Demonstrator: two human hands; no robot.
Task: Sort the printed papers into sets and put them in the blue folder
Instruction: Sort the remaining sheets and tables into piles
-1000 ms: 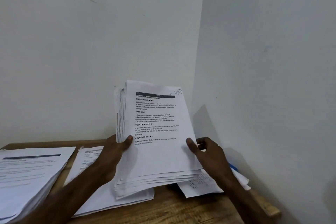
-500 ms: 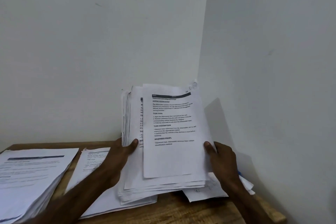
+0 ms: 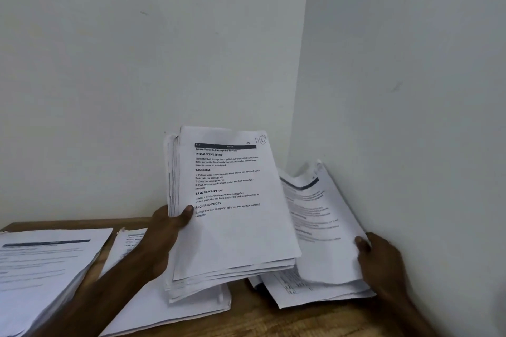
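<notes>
Wood table [image 3: 287, 323] in corner of white walls [image 3: 137, 90], w/ papers [image 3: 46, 260] piled.

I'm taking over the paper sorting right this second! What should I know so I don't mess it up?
Left hand: grips the thick stack, tilted up above the table.
Right hand: pinches a printed sheet by its edge, over the right pile beside the wall.
Done: three piles lie on the table, namely the left pile, the middle pile and the right pile.
Left: the thick stack probably still needs sorting. The blue folder is not in view, so no filing shows.
</notes>
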